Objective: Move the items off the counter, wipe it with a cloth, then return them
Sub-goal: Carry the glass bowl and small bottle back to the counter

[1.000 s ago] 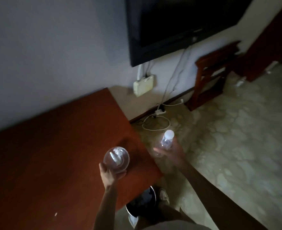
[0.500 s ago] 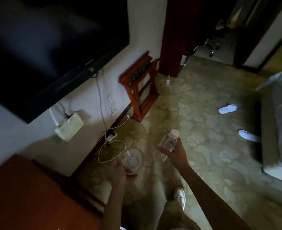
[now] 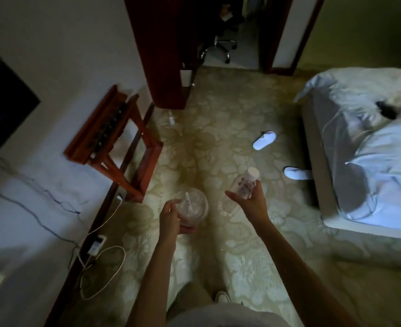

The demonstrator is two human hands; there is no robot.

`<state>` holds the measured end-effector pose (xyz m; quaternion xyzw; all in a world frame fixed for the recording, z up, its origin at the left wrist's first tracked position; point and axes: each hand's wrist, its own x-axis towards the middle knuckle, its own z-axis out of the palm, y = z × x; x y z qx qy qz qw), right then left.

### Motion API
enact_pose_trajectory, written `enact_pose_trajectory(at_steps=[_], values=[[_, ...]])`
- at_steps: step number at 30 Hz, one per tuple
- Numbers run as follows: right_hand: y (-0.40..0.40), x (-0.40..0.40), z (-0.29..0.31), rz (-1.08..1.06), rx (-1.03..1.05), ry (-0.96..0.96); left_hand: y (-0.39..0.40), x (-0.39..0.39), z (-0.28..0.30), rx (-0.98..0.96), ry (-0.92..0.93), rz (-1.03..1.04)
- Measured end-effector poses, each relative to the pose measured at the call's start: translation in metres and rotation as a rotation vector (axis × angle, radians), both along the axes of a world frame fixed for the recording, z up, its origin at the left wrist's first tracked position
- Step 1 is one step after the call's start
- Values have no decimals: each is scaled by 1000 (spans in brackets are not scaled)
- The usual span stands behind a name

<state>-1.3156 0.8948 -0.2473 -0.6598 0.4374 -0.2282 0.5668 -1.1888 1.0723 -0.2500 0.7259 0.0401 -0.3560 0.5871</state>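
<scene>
Counter gone; clear btl (image 3: 243, 185), white cap.

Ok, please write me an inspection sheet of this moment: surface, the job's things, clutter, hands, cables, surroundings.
Surface: the counter is not in view; only patterned beige carpet below.
Job's things: round clear glass bowl holding a small white item; clear plastic bottle with a white cap. Both are carried above the floor.
Clutter: two white slippers near the bed.
Hands: left hand grips the bowl; right hand grips the bottle.
Cables: white cord looped on the floor by a power strip; dark wires on the wall.
Surroundings: red-brown wooden luggage rack, white bed, open doorway.
</scene>
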Motion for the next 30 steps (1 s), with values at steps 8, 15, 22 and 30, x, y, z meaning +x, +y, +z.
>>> enact_pose_trajectory(at_steps=[8,15,22,30], values=[[-107,91,-40,-16,67,73,-132,119,-32,88,13,-77],[-243,219,-31,-99,12,122,-272,266,-27,72,14,-214],[-377,305,-21,-221,-33,113,-432,389,-11,31,0,-261],[-569,399,-77,-192,108,184,-622,466,-42,89,81,-286]])
